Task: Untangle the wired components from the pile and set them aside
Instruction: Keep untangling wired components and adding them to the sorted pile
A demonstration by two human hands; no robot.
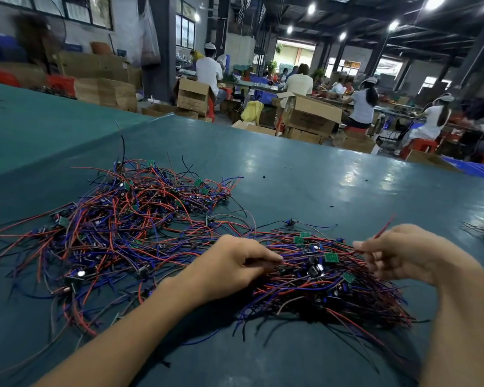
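— Where are our hands working?
— Our right hand (403, 252) is pinching a red wire (382, 231); our left hand (235, 263) is pinching strands of the bundle (319, 277) near the counter's (291, 185) front edge, and the pile (129, 219) is lying toward its left edge.
— Containers?
— A cardboard box (308, 113) is standing open beyond the far edge; we cannot tell what it holds.

I log the desk (319, 191) covering as smooth, semi-gloss teal, mirroring the ceiling lamps. The wires (140, 219) wear smooth red, blue and black plastic insulation. The small boards (331, 257) look matt green. The boxes (308, 115) are matt brown cardboard.
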